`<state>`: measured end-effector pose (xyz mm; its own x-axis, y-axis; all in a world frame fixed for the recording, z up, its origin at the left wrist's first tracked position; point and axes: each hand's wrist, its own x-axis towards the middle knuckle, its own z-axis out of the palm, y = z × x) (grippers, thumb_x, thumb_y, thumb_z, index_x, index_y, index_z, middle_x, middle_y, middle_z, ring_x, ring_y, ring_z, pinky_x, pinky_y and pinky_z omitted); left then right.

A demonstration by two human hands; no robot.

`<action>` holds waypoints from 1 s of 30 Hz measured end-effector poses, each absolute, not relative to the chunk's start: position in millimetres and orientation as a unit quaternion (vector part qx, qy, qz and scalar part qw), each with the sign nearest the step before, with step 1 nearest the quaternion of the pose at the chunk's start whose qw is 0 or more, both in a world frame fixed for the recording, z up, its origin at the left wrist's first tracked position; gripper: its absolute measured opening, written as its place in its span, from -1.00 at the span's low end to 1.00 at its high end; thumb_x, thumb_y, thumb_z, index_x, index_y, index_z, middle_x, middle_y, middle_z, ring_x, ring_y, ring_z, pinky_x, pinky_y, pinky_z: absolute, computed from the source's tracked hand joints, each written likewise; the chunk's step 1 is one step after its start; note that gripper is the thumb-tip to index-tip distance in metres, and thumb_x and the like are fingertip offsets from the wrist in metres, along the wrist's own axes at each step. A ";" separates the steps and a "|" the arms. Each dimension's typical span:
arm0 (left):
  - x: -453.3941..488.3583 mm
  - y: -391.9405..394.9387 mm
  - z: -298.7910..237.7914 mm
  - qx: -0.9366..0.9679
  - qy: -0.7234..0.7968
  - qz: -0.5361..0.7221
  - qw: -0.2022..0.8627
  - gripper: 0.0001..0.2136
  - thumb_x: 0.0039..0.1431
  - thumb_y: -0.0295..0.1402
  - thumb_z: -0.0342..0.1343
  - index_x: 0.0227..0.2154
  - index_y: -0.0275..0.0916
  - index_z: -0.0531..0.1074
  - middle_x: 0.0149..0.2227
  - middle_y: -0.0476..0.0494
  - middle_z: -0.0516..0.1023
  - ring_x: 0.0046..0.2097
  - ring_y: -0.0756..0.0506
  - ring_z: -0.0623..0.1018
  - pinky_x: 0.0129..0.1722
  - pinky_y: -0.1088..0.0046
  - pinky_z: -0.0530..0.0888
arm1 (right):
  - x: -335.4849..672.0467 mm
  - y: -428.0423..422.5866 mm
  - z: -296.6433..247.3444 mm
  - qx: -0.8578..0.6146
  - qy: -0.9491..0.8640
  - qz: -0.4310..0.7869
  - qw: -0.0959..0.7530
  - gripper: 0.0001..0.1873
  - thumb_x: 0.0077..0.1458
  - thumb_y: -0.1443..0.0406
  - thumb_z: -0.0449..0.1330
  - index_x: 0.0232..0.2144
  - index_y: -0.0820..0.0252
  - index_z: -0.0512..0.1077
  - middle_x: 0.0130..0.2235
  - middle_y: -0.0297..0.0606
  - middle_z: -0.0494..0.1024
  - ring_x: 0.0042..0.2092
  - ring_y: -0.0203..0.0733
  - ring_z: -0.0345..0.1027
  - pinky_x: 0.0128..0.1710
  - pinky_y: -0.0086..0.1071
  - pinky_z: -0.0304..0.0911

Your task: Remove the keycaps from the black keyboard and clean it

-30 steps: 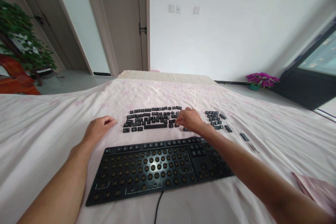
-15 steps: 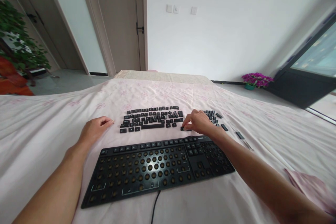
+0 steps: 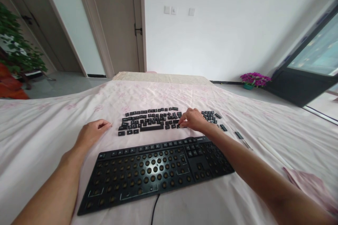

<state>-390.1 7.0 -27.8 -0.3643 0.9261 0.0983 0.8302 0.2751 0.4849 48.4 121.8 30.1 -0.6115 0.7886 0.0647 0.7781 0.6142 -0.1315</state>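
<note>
A black computer keyboard [image 3: 155,174], most of its keycaps off, lies flat on the cloth between my forearms. Its function row and a small block of keys still carry caps. Beyond it, loose black keycaps are laid out in rows, with the long space bar cap [image 3: 151,127] at the front. My right hand [image 3: 194,119] pinches a dark keycap [image 3: 179,126] at the right end of the front row; the fingers cover part of it. To the left of the rows, my left hand [image 3: 93,130] rests on the cloth, fingers curled, with nothing seen in them.
More loose keycaps [image 3: 210,114] lie to the right of my right hand. A small tool with a dark handle and wire prongs [image 3: 239,135] lies farther right. A pink cloth [image 3: 308,186] is bunched at the right, and the cable [image 3: 155,207] runs toward me.
My right hand has slid a little to the left with the keycap, closer to the neighbouring caps in the front row. The left hand stays put; the view has shifted slightly.
</note>
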 end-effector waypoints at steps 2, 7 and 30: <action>-390.8 7.3 -28.7 0.551 0.791 0.242 0.104 -0.62 0.03 0.06 0.07 -0.36 -0.14 0.55 -0.33 -0.02 0.62 -0.26 -0.13 0.55 -0.33 0.48 0.33 | 48.1 120.7 30.9 -0.440 -0.895 0.047 0.060 -0.87 -0.02 0.17 0.33 -0.34 -0.08 0.63 -0.35 -0.35 0.63 -0.07 -0.06 0.33 -0.01 -0.22 0.05; -387.4 2.8 -30.2 0.493 0.770 0.372 0.161 -0.55 0.09 0.05 0.03 -0.23 -0.21 0.56 -0.29 -0.14 0.61 -0.26 -0.14 0.56 -0.25 0.43 0.42 | 69.1 109.3 46.2 -0.469 -0.863 0.096 0.161 -0.80 0.12 0.15 0.19 -0.30 -0.03 0.62 -0.24 -0.35 0.63 -0.15 -0.13 0.41 -0.12 -0.30 0.20; -315.2 -78.5 -24.1 0.430 0.544 0.611 0.381 -0.30 0.24 0.16 -0.29 0.37 0.06 -0.20 0.41 -0.13 -0.09 0.39 -0.13 -0.01 0.34 0.16 -0.06 | 143.2 -14.9 -27.7 -0.590 -0.631 0.330 0.381 -0.27 0.09 -0.04 0.12 0.26 0.02 0.17 0.29 -0.15 0.23 0.29 0.07 0.09 0.28 0.05 0.02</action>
<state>-315.2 -78.5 -24.1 -0.3398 0.9338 0.1117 0.0031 -0.1177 0.9930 143.2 -14.9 -27.7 -0.0145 0.9957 0.0918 0.4937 0.0870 -0.8653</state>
